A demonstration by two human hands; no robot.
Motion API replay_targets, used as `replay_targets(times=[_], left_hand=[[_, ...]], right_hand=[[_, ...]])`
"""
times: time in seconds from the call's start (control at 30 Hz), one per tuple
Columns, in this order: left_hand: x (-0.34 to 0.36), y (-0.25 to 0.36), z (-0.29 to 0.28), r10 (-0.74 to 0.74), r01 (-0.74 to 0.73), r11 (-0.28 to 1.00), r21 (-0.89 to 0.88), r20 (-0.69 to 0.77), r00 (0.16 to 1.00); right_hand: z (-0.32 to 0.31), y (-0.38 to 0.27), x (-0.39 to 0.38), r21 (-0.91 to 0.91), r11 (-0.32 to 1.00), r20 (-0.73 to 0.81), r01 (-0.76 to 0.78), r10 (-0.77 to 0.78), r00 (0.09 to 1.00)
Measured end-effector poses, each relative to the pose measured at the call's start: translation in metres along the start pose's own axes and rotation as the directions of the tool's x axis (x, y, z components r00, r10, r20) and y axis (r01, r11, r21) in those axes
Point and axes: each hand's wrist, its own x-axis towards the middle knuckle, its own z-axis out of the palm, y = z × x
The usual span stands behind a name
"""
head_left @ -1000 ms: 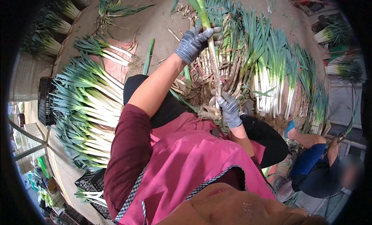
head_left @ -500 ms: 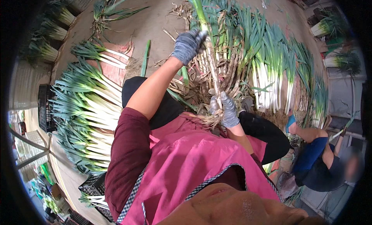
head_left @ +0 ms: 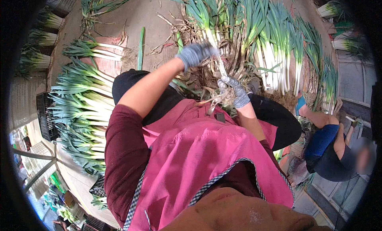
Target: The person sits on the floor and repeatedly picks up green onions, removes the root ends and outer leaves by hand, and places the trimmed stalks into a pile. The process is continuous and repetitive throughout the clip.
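Two-handed, worked at a single leek (head_left: 221,67) just beyond the far edge of the pink apron (head_left: 215,147), leaf end away from the body, root end nearer. Clenched the gloved right hand (head_left: 237,91) about the low end of the stalk, beside a tangle of pale shreds (head_left: 217,98). Held the gloved left hand (head_left: 195,55) at the shaft higher up; could not tell, for the blur, whether closed on it or loose.

Could have bent or split the shaft by pulling too hard against the right-hand grip. Could have lost the low end by slipping on the shreds. Risked snagging the brown-leaved stalks (head_left: 238,63) close beyond, because of working so near to them.

Had white-shanked leeks (head_left: 280,67) toward the floor's right edge, and a long pile (head_left: 93,119) toward its left edge.
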Motion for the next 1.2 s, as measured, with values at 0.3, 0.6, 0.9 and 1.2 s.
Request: replay_targets(times=[0.3,0.6,0.9,1.2], left_hand=[[0.042,-0.018,-0.066,-0.691,-0.22,-0.414,-0.883,0.147,0.708],[0.058,0.032,-0.066,-0.815,-0.348,-0.131,-0.928,-0.099,0.571],[0.048,0.04,-0.079,-0.868,-0.298,-0.04,-0.954,-0.115,0.484],[0.033,0.025,-0.095,-0.78,-0.355,-0.094,-0.93,-0.153,0.607]], right_hand=[[0.027,-0.01,-0.019,-0.634,0.773,-0.019,0.0,-0.015,1.0],[0.085,-0.01,0.043,-0.643,-0.732,0.529,-0.225,-0.637,0.56],[0.056,-0.052,0.117,-0.996,0.023,0.067,0.084,-0.406,0.912],[0.065,-0.027,0.064,-0.922,0.29,0.039,0.254,-0.586,0.81]])
